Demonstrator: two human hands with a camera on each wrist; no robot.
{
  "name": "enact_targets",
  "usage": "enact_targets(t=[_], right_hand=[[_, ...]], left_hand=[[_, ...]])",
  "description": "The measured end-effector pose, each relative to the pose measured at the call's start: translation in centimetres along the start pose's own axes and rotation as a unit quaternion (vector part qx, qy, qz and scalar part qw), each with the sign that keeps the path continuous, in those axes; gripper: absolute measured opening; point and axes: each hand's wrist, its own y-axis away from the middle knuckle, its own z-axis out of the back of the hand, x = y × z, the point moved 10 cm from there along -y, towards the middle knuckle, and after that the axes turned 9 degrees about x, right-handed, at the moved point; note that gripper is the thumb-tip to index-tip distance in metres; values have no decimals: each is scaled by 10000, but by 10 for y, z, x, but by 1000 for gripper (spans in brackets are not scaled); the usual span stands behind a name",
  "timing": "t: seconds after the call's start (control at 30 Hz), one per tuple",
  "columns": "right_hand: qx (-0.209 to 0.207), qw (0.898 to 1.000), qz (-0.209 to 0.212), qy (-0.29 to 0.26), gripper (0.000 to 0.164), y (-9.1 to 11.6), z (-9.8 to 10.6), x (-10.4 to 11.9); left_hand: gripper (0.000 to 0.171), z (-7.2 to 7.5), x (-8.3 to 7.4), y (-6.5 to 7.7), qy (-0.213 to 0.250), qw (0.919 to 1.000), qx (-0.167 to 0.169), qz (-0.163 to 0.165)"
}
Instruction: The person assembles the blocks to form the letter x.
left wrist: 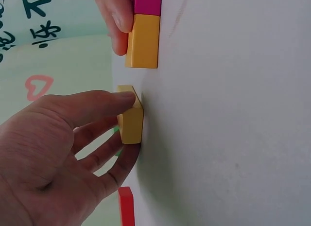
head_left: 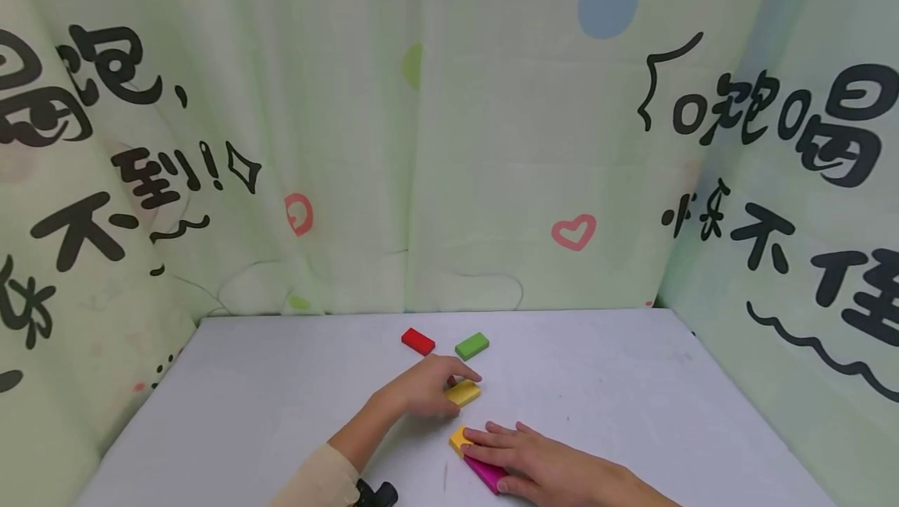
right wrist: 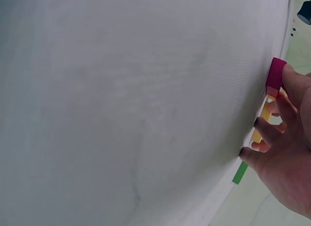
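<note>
My left hand (head_left: 428,386) pinches a pale yellow block (head_left: 463,393) between thumb and fingers. In the left wrist view the thumb lies on the yellow block's upper part, with fingers below and behind. My right hand (head_left: 534,462) reaches in from the lower right, its fingers fairly straight. Those fingers touch an orange block (head_left: 458,440) and a magenta block (head_left: 485,476), which lie end to end. The right thumb rests at the magenta block's near end. A small gap separates the yellow block from the orange one in the left wrist view.
A red block (head_left: 418,341) and a green block (head_left: 472,346) lie farther back on the white table (head_left: 281,382). Printed curtains (head_left: 492,140) stand behind the table and along both sides. A black device (head_left: 377,494) sits by the left sleeve.
</note>
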Motion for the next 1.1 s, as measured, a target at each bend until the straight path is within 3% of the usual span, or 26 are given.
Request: enact_targets(t=[0.13,0.3,0.47,1.1], right_hand=[[-66,9999,79,92,53,1,0,1],[111,9999,-78,-87,54,-2,-2,-3],[130,9998,-47,-136,54,-2,-2,-3],[44,10000,12,-60,53,0,-1,-1]], left_hand=[[47,1,0,-3,67,9999,60,89],[45,3,-3,-5,-56,9999,145,-33],[43,3,-1,-5,155,9996,233,88],[41,4,1,-6,253,9992,241,219]])
